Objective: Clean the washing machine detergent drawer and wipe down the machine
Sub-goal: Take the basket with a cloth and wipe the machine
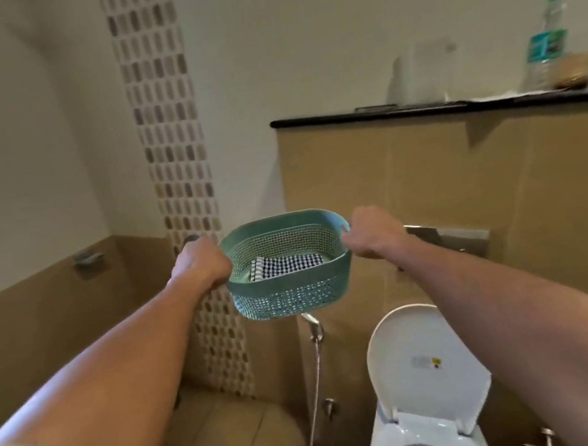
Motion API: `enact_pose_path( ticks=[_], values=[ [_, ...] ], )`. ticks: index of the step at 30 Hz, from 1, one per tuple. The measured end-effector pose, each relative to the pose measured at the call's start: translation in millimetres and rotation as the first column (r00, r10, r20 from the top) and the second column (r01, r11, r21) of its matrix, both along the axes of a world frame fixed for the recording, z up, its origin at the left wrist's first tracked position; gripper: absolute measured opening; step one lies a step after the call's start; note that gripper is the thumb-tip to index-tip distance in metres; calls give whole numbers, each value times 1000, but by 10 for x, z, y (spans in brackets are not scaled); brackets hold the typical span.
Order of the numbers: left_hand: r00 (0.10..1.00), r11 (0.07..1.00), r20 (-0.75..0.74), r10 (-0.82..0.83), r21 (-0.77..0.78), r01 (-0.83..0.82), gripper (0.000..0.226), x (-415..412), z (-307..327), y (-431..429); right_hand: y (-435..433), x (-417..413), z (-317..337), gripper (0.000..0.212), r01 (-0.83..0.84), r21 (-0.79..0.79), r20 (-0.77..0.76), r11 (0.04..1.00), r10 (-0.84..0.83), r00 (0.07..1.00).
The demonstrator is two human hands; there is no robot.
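Both hands — left hand (199, 265), right hand (373, 234) — are pinching the rim of the teal perforated plastic basket (293, 293) at frame centre; keep it level so the black-and-white checked cloth (286, 264) stays put.

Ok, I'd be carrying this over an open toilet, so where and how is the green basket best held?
By the rim at its two short ends, one hand from each side, as the left hand and right hand do now. The green basket is wide, with a thick rolled rim; an even two-sided hold likely keeps it level, so the checked cloth stays inside.
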State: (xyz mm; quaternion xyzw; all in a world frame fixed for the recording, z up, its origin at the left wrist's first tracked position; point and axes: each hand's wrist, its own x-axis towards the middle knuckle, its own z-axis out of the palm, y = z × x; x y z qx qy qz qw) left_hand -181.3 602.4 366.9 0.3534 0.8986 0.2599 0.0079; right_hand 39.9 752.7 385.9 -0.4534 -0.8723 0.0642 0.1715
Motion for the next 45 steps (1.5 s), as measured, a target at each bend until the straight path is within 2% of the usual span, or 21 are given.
enact_pose_path(
  ticks=[3,8,14,19,23,33,37,39,42,45],
  values=[
    [995,995,-8,-99,20,99,16,30,315,519,353,186,286,28,72,-1,-17,997,-72,997],
    [974,973,63,-219,91,213,18,-162,874,1270,840,228,876,25,135,-54,-26,989,-137,990],
    [899,903,202,-389,277,328,11,-569,1682,2055,1433,-5,1705,23,107,-160,-250,981,-145,957],
    [836,833,180,-518,327,446,13,-863,2328,2644,1889,-249,2394,25,135,-148,-284,980,-173,943],
    [819,798,129,-560,351,490,12,-1070,2699,3170,2334,-469,2715,28,195,-119,-289,973,-222,931],
    [798,787,155,-583,352,506,19,-1449,2749,4244,3281,-893,2625,29,292,-171,-304,941,-332,893],
    [784,773,199,-587,425,471,19,-1500,2623,4428,3440,-946,2528,32,305,-157,-431,939,-343,835],
    [764,744,245,-597,526,413,25,-1529,2549,4473,3482,-942,2439,42,272,-166,-513,948,-318,797],
    [684,672,351,-640,687,276,44,-1504,2357,4472,3456,-885,2205,76,194,-171,-624,966,-259,737],
    [629,601,353,-692,764,233,67,-1378,2066,4405,3372,-857,1890,98,159,-51,-654,986,-154,741]
  ],
)
